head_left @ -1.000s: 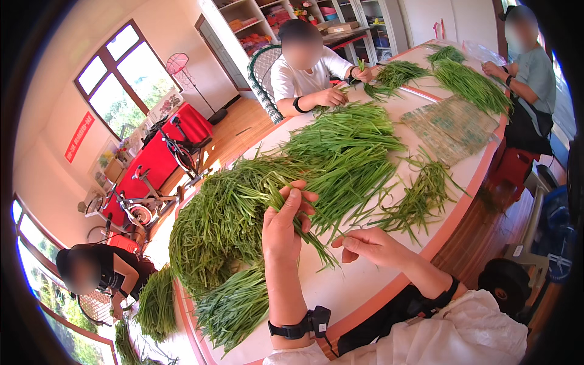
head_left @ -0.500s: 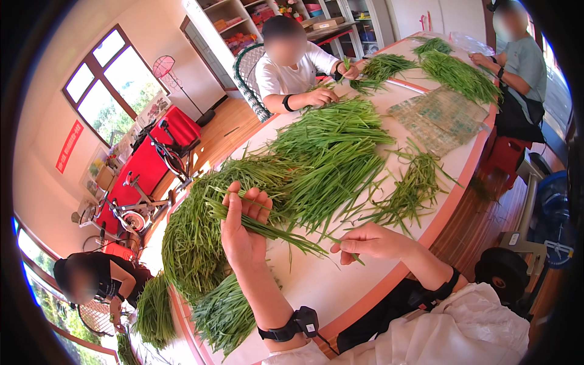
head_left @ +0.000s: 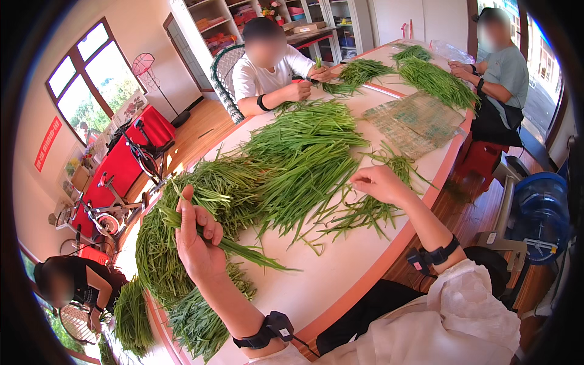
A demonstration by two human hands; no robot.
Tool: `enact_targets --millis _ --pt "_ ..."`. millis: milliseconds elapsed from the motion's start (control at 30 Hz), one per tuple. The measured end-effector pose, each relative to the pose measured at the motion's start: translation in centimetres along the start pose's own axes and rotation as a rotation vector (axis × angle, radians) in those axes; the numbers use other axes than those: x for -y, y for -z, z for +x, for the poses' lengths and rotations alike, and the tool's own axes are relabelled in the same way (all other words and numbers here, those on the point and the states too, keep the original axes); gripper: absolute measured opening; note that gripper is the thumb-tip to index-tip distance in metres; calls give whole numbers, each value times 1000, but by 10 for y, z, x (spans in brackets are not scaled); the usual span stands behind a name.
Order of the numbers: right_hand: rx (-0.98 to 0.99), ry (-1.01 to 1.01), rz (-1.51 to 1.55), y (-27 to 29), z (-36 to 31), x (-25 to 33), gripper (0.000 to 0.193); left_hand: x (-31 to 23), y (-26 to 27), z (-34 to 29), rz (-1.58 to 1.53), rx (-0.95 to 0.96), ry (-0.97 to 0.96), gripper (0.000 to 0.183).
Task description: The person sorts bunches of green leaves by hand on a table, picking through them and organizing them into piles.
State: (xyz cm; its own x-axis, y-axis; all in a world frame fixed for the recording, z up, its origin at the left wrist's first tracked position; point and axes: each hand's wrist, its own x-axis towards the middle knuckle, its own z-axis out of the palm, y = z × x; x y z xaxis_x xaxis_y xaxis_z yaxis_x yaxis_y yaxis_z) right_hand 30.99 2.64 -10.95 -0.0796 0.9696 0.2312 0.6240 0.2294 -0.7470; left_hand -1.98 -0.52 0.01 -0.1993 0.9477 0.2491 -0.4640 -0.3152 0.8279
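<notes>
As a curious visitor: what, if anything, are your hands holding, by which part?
Left hand: a bunch of long, thin green stalks, held nearer its left end. Right hand: cannot tell.

- Left hand [head_left: 199, 243] rises, thumb upright, fingers curled in a grip.
- Right hand [head_left: 382, 184] hovers, fingers bent.
- Forearms [head_left: 429, 230] angle forward, well apart.

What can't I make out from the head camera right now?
All in the head view:
Middle of the held green stalks: hidden by the left hand.
Whether the right hand pinches a scrap: too small at its fingertips.
Legs of the co-worker in white: hidden by the table.
</notes>
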Motion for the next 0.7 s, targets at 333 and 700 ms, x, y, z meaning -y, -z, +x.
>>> enact_targets --millis 333,700 --pt "12 21 -521 -2 62 -52 16 0 -12 -6 126 20 4 26" --pt "63 83 -427 -4 69 -69 12 1 -13 -7 114 66 60 25"
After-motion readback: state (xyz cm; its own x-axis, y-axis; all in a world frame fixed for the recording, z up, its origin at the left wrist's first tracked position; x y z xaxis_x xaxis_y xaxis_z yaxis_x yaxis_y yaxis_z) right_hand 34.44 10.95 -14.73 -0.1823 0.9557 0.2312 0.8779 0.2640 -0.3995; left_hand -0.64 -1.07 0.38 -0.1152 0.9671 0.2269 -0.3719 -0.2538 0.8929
